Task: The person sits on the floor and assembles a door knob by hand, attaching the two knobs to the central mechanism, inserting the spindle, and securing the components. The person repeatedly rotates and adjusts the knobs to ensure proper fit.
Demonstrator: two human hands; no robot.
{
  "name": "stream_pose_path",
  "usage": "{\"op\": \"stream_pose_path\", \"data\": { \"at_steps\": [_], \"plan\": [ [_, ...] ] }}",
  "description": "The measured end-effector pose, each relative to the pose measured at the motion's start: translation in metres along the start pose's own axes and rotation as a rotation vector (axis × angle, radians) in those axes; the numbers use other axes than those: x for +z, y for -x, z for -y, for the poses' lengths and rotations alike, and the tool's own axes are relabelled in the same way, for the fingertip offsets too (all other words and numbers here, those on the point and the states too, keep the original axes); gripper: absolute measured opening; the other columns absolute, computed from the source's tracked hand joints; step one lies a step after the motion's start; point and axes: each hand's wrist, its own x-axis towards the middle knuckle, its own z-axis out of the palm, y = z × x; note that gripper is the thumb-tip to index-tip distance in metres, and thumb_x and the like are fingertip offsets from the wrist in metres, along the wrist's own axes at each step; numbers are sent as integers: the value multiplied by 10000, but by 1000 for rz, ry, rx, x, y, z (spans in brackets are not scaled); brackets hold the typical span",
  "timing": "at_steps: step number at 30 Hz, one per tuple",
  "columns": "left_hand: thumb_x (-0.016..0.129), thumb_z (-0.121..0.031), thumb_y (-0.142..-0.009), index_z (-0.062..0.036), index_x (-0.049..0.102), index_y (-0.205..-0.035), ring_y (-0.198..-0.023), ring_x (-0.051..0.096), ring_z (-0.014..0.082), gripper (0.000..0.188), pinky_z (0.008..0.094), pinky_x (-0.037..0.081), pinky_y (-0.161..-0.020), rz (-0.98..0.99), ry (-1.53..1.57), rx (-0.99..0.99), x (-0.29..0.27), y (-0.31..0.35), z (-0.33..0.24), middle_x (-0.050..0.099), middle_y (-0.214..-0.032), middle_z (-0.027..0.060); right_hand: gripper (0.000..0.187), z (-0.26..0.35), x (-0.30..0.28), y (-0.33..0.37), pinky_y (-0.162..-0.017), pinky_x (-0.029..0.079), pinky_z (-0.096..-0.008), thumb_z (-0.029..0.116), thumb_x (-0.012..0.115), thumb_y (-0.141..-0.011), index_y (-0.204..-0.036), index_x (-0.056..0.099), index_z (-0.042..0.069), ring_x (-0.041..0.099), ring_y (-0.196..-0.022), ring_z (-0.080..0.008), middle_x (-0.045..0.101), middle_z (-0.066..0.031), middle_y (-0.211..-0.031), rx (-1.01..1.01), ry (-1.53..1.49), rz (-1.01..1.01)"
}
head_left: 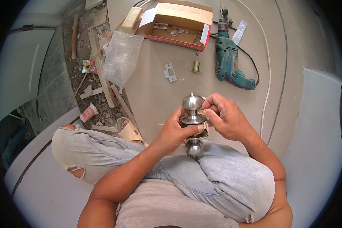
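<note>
A silvery metal doorknob set stands upright above my lap, one round knob on top and another below, with round flared plates between them. My left hand is closed around its middle, thumb across the near side. At the neck of the upper knob, the fingers of my right hand are pinched together. Whatever sits between those fingertips is too small and hidden to name. On the floor beyond my hands lie a metal strike plate and a brass-coloured latch.
A teal power drill lies at the far right, beside its black cord. An open red cardboard box holds keys and small metal parts. Bubble wrap, wood scraps, rubble and a paper cup are on the left.
</note>
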Motion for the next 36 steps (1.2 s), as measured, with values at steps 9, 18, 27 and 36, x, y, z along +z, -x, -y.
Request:
{"op": "stream_pose_path", "data": {
  "at_steps": [9,18,27,36],
  "plan": [
    [790,-152,-838,-53,480,-1323,-1149,593,212,584,372,481,-1014,-17,26,163,-14,-33,16,577,-1213,103,160,-26,1,-20,-711,500,-420,144,618,-948,-995,603,-8,653,-752,-352,676,-196,-828,-61,121,-64],
    [441,-547,-1026,-129,619,-1158,-1100,614,185,473,389,481,-989,-63,128,-78,-18,-50,-5,645,-1144,50,99,-53,13,-31,-681,511,-336,87,592,-974,-1031,614,9,637,-705,-171,641,-108,-812,-133,181,-30],
    [566,-571,-909,-131,630,-1092,-1096,616,271,480,500,470,-1003,-71,415,-208,-35,-60,-7,627,-1105,64,162,-54,10,-34,-793,506,-446,124,597,-936,-1034,608,-5,659,-869,-392,673,-237,-921,-45,20,-28],
    [563,-564,-897,-171,654,-980,-1003,622,267,412,570,430,-979,-176,454,-202,-45,-72,-3,652,-1007,34,157,-55,14,-40,-789,486,-442,145,634,-900,-924,609,-8,612,-878,-368,622,-200,-922,-193,133,-180]
  ]
}}
